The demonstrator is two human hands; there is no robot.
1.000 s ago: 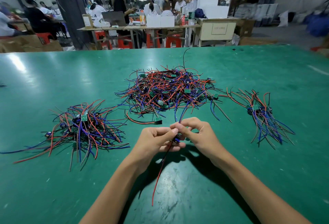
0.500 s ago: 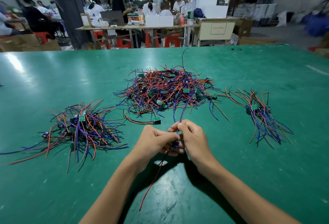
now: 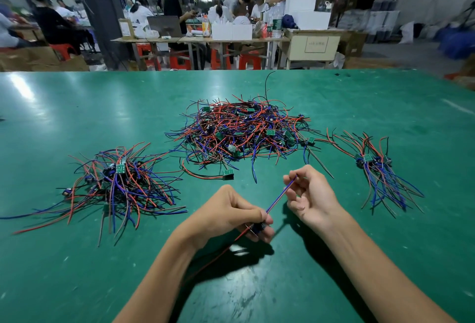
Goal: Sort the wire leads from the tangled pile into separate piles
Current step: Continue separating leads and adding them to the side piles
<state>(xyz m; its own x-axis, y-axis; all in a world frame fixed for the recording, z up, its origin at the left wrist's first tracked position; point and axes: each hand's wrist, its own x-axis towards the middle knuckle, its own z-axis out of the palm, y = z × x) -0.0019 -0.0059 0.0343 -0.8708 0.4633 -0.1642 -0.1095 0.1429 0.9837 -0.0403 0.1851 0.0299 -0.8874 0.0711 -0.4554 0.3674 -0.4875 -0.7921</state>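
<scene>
Lead: thin red-and-blue wire lead with a small dark component (image 3: 280, 198), at 6 o'clock of the tangled red, blue and black wire pile (image 3: 241, 132); light, limp.
Left hand (image 3: 231, 216): fingers curled round the component end; judged the firmest hold.
Right hand (image 3: 309, 194): pinches the wires' far tip.

This is a big workshop, like a small factory. A wide green table (image 3: 77, 117) fills the front, and piles of red and blue wires (image 3: 244, 130) with tiny green boards lie on it. Farther back, people (image 3: 177, 6) sit and stand around long wooden tables (image 3: 200, 40) and work with their hands. Red plastic stools (image 3: 249, 61) stand under those tables. White boxes (image 3: 303, 1) are stacked up high, and bottles (image 3: 276, 23) and a laptop (image 3: 164, 26) sit on the tables. Brown cardboard (image 3: 38, 59) lies at the left. The floor is grey and bare, and dark posts (image 3: 100, 9) hold up the roof.
</scene>
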